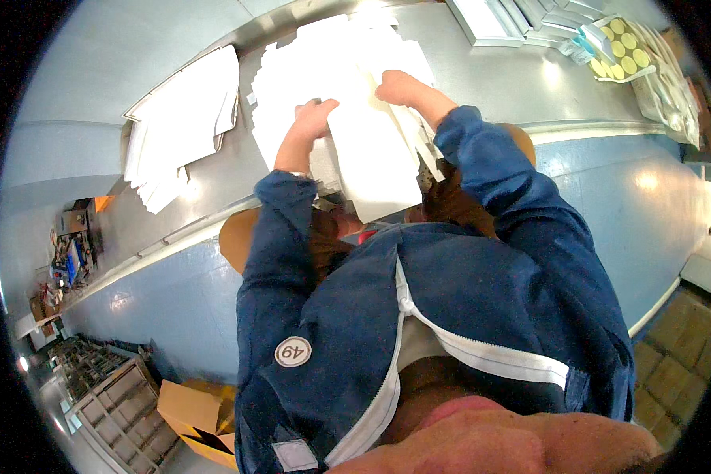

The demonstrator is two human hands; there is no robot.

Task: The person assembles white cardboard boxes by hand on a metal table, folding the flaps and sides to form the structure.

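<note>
A long white sheet (375, 158), like paper or thin card, slants toward me between my hands and overhangs the table's near edge. My left hand (314, 120) is closed at its left edge, the thumb lying along the border and the other fingers mostly hidden. Fingers curled, my right hand (400, 87) grips the sheet's right side higher up. Beneath and beyond both hands spreads a large loose pile of white sheets (312, 51), overexposed so single layers blur together. Narrow white strips hang below my right wrist.
Another stack of white sheets (186, 110) lies to the left on the metal table (521, 87). Flat white boxes (490, 20) stand at the far right, near a bag of round yellow pieces (624, 51). An open cardboard box (189, 415) sits at lower left.
</note>
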